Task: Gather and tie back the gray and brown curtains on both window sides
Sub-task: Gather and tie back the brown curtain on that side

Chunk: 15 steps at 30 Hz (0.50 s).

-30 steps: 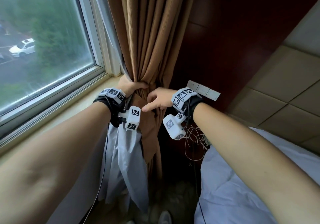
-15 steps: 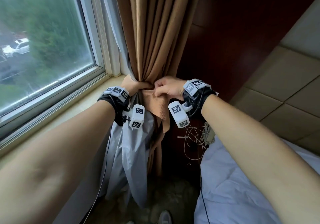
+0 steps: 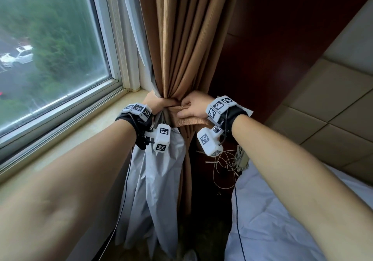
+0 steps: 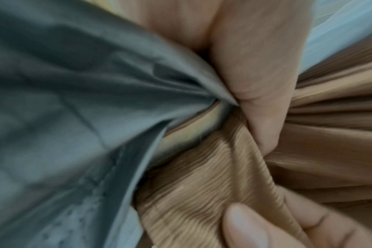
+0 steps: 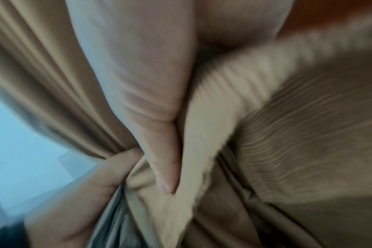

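Observation:
The brown curtain (image 3: 187, 44) and the gray curtain (image 3: 159, 176) hang bunched together right of the window. My left hand (image 3: 156, 102) grips the gathered bunch from the left, its fingers curled round the folds. A ribbed brown tieback band (image 3: 189, 119) wraps the front of the bunch. My right hand (image 3: 192, 107) pinches that band against the curtain. In the left wrist view gray cloth (image 4: 74, 100) meets brown folds (image 4: 329, 117) under my thumb, beside the ribbed band (image 4: 202, 193). The right wrist view shows my finger (image 5: 159, 134) pressed along the band (image 5: 297, 142).
The window glass (image 3: 50, 58) and its stone sill (image 3: 96, 127) lie to the left. A dark wood wall panel (image 3: 272, 58) stands behind the curtains. A white bed (image 3: 282, 220) is at lower right, with loose cords (image 3: 224, 165) hanging by the wall.
My right hand has risen from below the bunch and carried the brown band up and across the front of the gathered curtains. My left hand has kept its grip.

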Each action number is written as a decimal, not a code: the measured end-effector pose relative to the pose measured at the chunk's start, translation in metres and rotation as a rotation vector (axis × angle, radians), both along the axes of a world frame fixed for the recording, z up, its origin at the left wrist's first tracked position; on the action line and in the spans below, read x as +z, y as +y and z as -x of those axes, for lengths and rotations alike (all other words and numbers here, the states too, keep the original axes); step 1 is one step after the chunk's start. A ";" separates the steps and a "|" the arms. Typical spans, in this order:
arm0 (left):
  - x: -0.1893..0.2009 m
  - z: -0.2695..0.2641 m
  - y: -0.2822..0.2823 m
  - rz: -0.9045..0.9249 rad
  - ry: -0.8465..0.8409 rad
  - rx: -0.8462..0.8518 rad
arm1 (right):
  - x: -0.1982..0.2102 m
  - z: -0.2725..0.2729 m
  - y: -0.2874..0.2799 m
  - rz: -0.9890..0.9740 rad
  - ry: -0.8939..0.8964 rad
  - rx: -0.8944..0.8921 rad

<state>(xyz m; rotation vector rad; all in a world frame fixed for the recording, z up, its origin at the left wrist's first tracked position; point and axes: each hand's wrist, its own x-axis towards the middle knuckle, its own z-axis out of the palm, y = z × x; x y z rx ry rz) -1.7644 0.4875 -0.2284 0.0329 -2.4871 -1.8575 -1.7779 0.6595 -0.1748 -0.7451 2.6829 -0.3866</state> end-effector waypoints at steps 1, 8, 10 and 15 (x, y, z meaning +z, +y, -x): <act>0.001 -0.003 0.000 0.000 0.007 -0.009 | 0.002 0.002 0.004 -0.024 -0.020 -0.016; -0.002 -0.003 0.000 -0.022 -0.048 0.093 | 0.010 0.010 0.028 -0.052 -0.090 -0.160; -0.003 -0.003 0.000 -0.025 -0.056 0.091 | 0.011 0.008 0.031 -0.049 -0.173 -0.175; -0.007 0.000 -0.003 -0.060 -0.082 0.070 | 0.016 0.017 0.054 -0.191 -0.121 -0.236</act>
